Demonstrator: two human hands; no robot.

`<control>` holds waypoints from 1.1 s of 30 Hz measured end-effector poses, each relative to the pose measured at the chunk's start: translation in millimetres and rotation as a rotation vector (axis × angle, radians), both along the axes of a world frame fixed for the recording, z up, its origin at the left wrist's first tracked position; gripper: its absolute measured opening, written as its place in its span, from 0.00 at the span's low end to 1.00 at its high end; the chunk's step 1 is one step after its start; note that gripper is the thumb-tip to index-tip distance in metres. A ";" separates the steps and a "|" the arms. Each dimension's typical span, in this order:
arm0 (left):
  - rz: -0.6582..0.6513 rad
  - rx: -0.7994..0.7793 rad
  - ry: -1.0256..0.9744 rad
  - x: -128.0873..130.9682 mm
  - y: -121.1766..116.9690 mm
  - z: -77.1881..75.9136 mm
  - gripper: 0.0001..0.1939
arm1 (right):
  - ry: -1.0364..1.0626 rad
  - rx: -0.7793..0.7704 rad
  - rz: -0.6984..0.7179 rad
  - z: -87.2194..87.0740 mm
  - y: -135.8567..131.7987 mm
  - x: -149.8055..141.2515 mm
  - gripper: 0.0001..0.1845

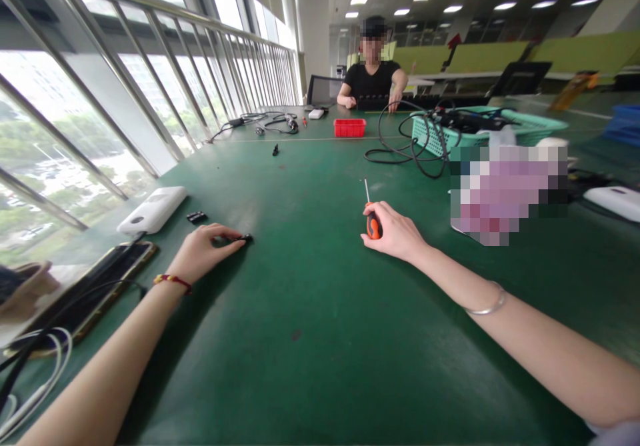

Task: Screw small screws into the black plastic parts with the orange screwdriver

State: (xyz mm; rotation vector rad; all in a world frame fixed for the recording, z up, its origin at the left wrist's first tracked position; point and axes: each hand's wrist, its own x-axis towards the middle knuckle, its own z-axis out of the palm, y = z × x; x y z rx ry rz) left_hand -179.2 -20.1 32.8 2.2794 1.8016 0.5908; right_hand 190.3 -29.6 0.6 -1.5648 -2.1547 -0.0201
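Note:
My left hand (207, 249) rests low over the green table (295, 366), its thumb and fingertips pinched on a small black part (247, 238) whose kind I cannot make out. Just behind that hand lies another small black piece (197, 217) with lighter marks. On the right, my right hand (393, 233) is wrapped round the orange and black handle of a screwdriver (373, 225). The metal shaft points away from me, toward the far side of the table. A tiny black part (275, 150) lies farther off, apart from both hands.
At the left are a white power bank (153, 210), a phone (100, 293) and white cables (55, 366). Farther back sit a red tray (349, 127), tangled cables (280, 123) and a teal basket (425, 136) with cords. A person (373, 76) sits opposite; a blurred pink item (505, 189) is right.

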 end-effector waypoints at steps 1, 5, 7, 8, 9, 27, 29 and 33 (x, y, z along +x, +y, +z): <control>-0.030 0.021 -0.019 15.2 -2.1 -2.8 0.18 | 0.015 0.007 -0.006 -0.9 -0.4 -0.9 0.22; -0.284 0.079 -0.045 95.3 -10.5 -12.3 0.12 | 0.047 0.045 -0.039 0.0 -1.3 -5.6 0.26; -0.401 0.073 -0.031 132.3 -11.4 -14.4 0.09 | 0.093 0.071 -0.072 4.9 -1.0 -6.3 0.27; -0.436 0.072 -0.019 146.8 -10.7 -15.2 0.08 | 0.136 0.091 -0.081 8.6 -0.7 -5.3 0.27; -0.462 0.074 -0.010 158.2 -9.5 -16.1 0.08 | 0.196 0.115 -0.083 13.0 -0.6 -3.4 0.26; -0.478 0.020 -0.293 171.9 -1.4 -26.8 0.06 | 0.909 0.267 0.020 48.2 -45.0 -0.8 0.20; -0.470 -0.013 -0.330 171.8 -0.1 -27.7 0.05 | 0.893 0.258 0.013 47.2 -44.9 -0.1 0.20; -0.460 -0.034 -0.349 172.1 1.4 -28.5 0.05 | 0.887 0.267 0.008 46.1 -45.3 -0.3 0.20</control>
